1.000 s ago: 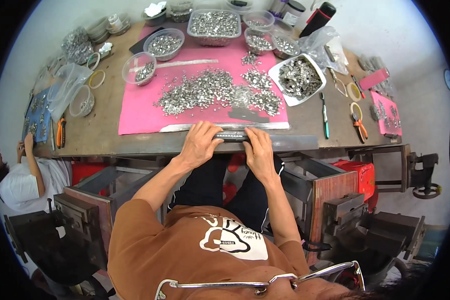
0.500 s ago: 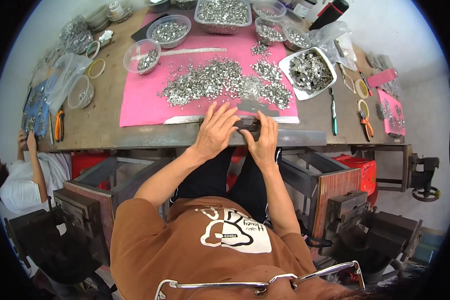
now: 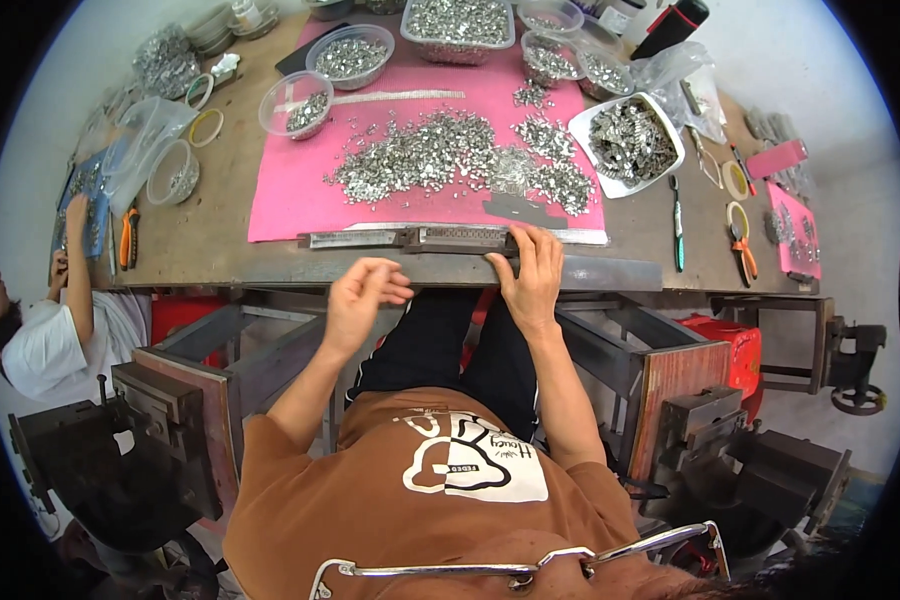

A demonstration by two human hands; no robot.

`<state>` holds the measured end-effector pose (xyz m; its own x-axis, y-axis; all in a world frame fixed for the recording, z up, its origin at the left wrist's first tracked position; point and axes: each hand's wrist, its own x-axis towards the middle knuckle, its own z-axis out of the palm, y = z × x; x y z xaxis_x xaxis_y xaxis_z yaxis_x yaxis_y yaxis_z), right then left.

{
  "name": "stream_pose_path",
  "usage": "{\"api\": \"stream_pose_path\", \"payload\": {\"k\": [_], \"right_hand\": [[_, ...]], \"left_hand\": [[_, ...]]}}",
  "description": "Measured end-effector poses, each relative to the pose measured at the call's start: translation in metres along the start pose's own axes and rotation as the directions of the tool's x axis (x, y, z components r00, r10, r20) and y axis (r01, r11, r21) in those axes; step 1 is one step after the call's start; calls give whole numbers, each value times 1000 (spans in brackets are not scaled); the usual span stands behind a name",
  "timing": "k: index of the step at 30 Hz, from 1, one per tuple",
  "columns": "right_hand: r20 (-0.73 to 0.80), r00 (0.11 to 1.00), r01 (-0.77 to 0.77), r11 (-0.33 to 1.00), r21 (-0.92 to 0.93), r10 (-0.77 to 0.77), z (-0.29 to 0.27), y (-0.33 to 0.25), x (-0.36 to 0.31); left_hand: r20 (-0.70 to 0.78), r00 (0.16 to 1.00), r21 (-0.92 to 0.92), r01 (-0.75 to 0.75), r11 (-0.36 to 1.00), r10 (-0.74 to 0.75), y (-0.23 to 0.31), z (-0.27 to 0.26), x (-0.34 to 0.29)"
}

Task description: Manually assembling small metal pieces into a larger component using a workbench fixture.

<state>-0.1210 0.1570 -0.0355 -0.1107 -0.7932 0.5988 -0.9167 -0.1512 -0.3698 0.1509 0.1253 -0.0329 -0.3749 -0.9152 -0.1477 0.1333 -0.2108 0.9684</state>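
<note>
A narrow dark metal jig [image 3: 458, 238], with a row of small slots along its top, lies along the table's front edge. A silver metal strip [image 3: 355, 240] extends from its left end. My right hand [image 3: 532, 275] grips the jig's right end, thumb on the near side and fingers over the far side. My left hand [image 3: 362, 300] hangs in front of the table edge, off the jig. Its fingers are loosely bent with gaps between them, and nothing shows in them. Beyond the jig, small shiny metal pieces [image 3: 415, 155] lie heaped on a pink mat [image 3: 290, 200].
Clear tubs [image 3: 350, 57] of metal pieces stand at the back, and a white dish [image 3: 630, 145] holds more. Orange-handled pliers [image 3: 130, 238] lie at left, another pair [image 3: 740, 245] at right beside a green-handled tool [image 3: 678, 225]. A co-worker [image 3: 70, 320] sits at far left.
My left hand has come off the jig and moved left and toward me, uncovering the slotted block and silver strip. My right hand stays at the jig's right end.
</note>
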Motion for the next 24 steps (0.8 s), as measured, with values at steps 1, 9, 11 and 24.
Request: {"api": "stream_pose_path", "payload": {"k": [1,9,11,24], "right_hand": [[7,1000,-1,1000,6,1,1,0,0],[102,985,132,990,49,-136,-21,6,29],[138,967,213,977,14,-212,-17,12,35],[-90,945,272,911,-311,-313,-68,99,124]], "left_hand": [[-46,978,147,-192,970,201,0,18,2],[254,744,846,-480,230,619,4,44,56],[245,740,843,-482,239,627,2,43,57],[248,753,796,-517,315,610,24,46,67]]}}
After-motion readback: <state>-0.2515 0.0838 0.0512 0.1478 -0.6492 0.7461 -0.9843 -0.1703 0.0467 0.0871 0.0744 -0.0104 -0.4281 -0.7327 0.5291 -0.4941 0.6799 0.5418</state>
